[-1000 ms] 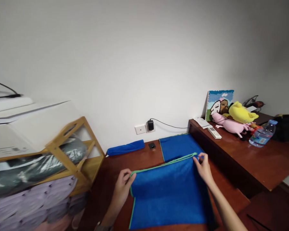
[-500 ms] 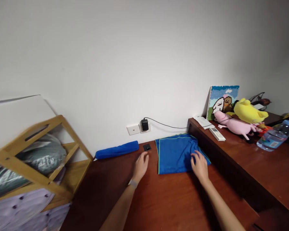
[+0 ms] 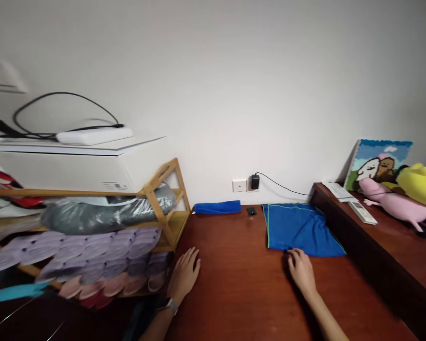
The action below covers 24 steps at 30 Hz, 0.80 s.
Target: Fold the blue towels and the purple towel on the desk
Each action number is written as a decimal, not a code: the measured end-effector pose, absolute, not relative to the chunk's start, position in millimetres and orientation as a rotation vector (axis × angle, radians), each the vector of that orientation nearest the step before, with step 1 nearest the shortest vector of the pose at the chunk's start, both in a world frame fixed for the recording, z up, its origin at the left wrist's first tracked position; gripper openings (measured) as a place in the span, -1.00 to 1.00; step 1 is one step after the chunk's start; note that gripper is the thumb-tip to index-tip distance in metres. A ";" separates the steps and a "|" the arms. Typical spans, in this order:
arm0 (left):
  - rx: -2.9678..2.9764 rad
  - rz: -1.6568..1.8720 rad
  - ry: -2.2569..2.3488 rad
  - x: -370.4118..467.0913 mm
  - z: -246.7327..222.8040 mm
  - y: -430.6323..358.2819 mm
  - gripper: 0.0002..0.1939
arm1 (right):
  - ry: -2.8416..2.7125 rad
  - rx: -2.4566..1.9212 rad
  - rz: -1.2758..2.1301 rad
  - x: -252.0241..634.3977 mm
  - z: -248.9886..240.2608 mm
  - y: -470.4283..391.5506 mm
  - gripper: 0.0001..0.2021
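A blue cloth (image 3: 296,227) with green edging lies spread on the brown desk top (image 3: 230,293), its right side wrinkled. My right hand (image 3: 301,272) rests by the cloth's front edge, fingertips at the hem. Its fingers are loosely bent and apart, gripping nothing I can see. My left hand (image 3: 184,274), with a watch (image 3: 172,305) on the wrist, lies open over the desk's left edge, palm down and empty. Against the wall lies a rolled or folded blue cloth (image 3: 217,207). A small black square (image 3: 251,211) sits between the two cloths.
At left stands a wooden rack (image 3: 179,227) with rows of slippers (image 3: 102,246) and a white box (image 3: 67,170) on top. A black plug (image 3: 255,182) with a cord sits in the wall socket. The raised right ledge holds a remote (image 3: 362,212) and plush toys (image 3: 394,201).
The view has turned left, showing more of the rack. My left hand has moved to the desk's left edge. My right hand has come from the cloth's right side to its front hem.
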<state>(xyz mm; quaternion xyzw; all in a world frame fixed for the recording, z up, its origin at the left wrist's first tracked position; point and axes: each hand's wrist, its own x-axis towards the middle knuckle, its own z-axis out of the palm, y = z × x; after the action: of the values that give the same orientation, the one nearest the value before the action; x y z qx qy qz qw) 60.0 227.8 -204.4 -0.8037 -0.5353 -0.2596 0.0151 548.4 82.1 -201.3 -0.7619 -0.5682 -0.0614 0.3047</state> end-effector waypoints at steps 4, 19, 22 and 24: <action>-2.506 -0.837 -1.697 65.9 -201.6 223.1 -0.52 | -1.808 -1.828 0.065 442.4 -172.5 158.0 -0.60; -2.461 -0.832 -1.705 68.0 -199.4 206.1 -0.55 | -2.001 -2.007 0.155 269.4 -158.1 369.7 -0.51; -2.458 -0.828 -1.704 69.3 -199.1 204.9 -0.54 | -1.961 -2.070 0.117 264.8 -159.1 378.1 -0.54; -2.455 -0.823 -1.712 70.2 -198.4 204.3 -0.54 | -1.952 -2.085 0.091 263.0 -158.9 380.3 -0.60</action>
<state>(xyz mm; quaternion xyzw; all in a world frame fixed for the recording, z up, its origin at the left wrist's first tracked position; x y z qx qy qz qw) 70.2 204.3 -198.4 -0.7908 -0.5514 -0.2650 0.0187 263.0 380.3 -158.9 -0.7223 -0.6762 0.0314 0.1414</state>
